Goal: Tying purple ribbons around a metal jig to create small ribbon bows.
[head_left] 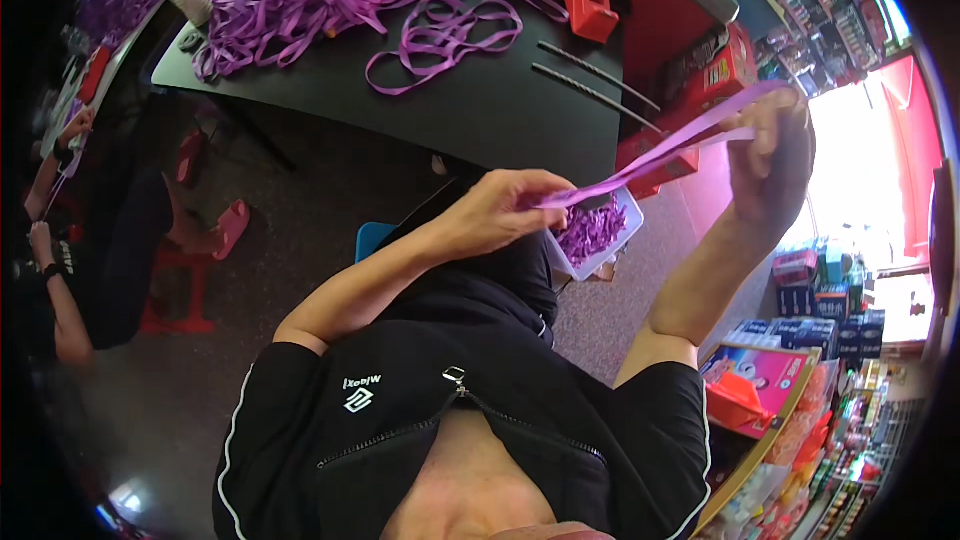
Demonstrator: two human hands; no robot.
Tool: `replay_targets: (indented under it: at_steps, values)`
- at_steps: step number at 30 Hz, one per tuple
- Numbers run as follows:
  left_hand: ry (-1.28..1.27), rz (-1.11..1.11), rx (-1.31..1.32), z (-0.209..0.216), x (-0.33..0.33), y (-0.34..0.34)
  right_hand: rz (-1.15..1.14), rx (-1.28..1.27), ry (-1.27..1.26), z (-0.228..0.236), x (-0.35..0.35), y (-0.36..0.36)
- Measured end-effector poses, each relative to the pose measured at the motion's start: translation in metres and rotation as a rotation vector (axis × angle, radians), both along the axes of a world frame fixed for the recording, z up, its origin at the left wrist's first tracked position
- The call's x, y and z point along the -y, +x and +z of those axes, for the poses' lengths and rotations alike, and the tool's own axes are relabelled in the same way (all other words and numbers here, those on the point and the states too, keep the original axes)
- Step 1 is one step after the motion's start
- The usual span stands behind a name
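A purple ribbon strap (655,158) is drawn out between my two hands, slanting up to the right. My left hand (510,208) pinches its lower end close to my lap. At the raised end, my right hand (770,155) is closed on the doubled strap, which bends round near the fingers. Below the strap, a white tub (632,225) holds short purple strap pieces (590,232). On the dark table (480,125) in front lies a big tangled heap of purple straps (310,0), with a few loose loops (440,40) beside it.
Two thin metal rods (590,80) stick out over the table's right side, near a red tape dispenser (590,2). At left another person (110,270) sits by a second table with purple straps. Stacked boxes (825,300) and shelves of goods stand to the right.
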State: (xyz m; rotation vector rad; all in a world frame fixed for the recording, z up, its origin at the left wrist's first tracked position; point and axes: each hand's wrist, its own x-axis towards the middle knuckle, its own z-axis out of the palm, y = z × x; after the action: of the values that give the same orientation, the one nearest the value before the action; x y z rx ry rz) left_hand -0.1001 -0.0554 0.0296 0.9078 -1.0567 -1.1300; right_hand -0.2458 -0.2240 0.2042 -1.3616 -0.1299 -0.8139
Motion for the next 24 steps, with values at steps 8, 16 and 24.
replay_targets:
  at_steps: [8, 16, 24]
  values:
    - [0.011, 0.113, -0.173, 0.001, -0.009, 0.020, -0.598, -0.640, -0.035, -0.089, 0.047, -0.070]
    - [0.043, 0.068, 0.053, 0.000, -0.003, 0.010, -0.449, -0.581, -0.294, -0.142, -0.041, -0.020]
    - [0.099, 0.083, 0.677, 0.020, -0.013, 0.001, -0.237, -0.597, -0.975, -0.149, -0.013, -0.008]
